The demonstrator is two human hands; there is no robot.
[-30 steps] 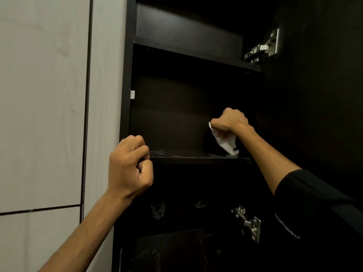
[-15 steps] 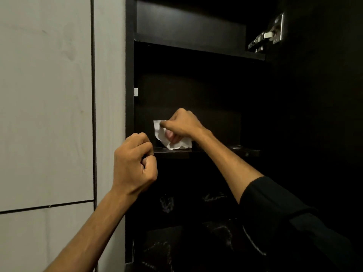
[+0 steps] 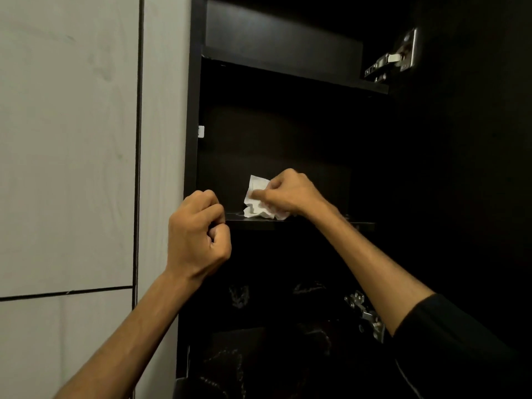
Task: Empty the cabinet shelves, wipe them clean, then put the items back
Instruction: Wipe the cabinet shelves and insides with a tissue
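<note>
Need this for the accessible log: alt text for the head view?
The right hand presses a crumpled white tissue onto a bare dark cabinet shelf. The left hand, closed in a fist, is raised by the cabinet's left edge, beside a pale wall panel.

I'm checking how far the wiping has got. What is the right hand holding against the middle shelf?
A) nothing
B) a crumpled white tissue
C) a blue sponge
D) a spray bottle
B: the right hand clutches a crumpled white tissue whose lower edge rests on the dark middle shelf, near its left end.
</note>
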